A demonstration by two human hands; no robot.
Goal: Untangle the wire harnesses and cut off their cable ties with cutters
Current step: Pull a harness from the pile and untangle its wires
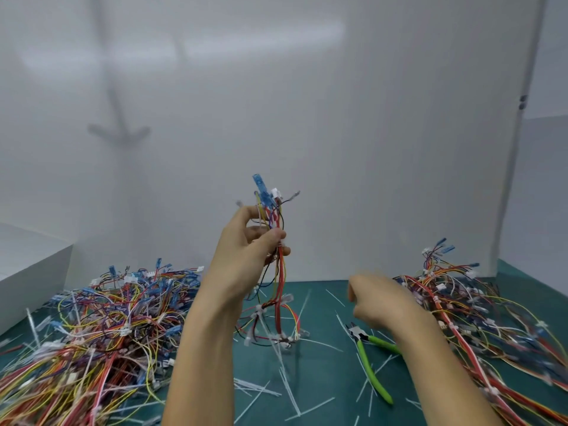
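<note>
Green matting is seen all over the counter [322,373], with a white backdrop [307,118] stood up behind it. One wire harness [279,281] is gripped upright in the left hand [246,250], raised over the middle of the counter, with thumb and fingers curled round the bundle partway up. Blue terminals [261,192] and a white plug are stuck out at the top end. The lower end is draped down onto the mat, and white cable ties [287,299] can be made out wrapped round it there.

The right hand [381,302] is held lower and to the right, just above the cutters [362,341]. It's smeared by motion blur, so whether its fingers are clenched or loose can't be told.

The cutters are laid flat on the mat, nose pointed to the far left and green handles splayed toward the near side, one of them tucked under the right forearm.

A big tangled left heap [107,318] of harnesses is piled on one side and a right heap [476,318] on the other. Snipped-off tie strips [289,392] are scattered over the mat between them. A white box [30,272] is parked at the left edge.
</note>
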